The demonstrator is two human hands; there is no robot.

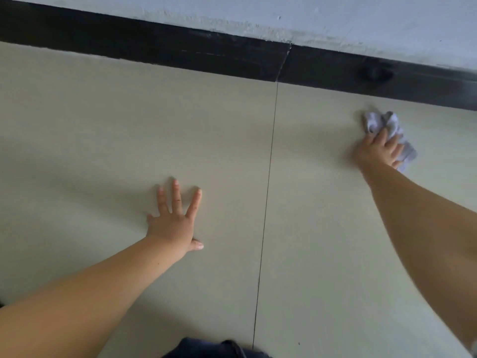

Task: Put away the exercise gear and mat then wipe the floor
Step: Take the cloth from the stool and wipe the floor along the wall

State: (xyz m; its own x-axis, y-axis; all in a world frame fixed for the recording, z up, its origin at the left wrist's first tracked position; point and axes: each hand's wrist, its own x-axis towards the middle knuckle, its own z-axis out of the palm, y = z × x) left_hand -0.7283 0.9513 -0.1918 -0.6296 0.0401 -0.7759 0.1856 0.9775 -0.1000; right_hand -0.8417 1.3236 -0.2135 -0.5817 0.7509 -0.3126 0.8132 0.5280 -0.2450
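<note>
A crumpled pale cloth (387, 133), whitish with a faint lilac tint, lies bunched on the floor (129, 138) near the dark skirting. The right hand (378, 151) presses down on it, fingers spread over its middle, so folds show beyond the fingertips and past the hand's right side. Its edges are blurred, so its exact shape is hard to tell. The floor is smooth pale beige tile, crossed by one thin dark joint.
</note>
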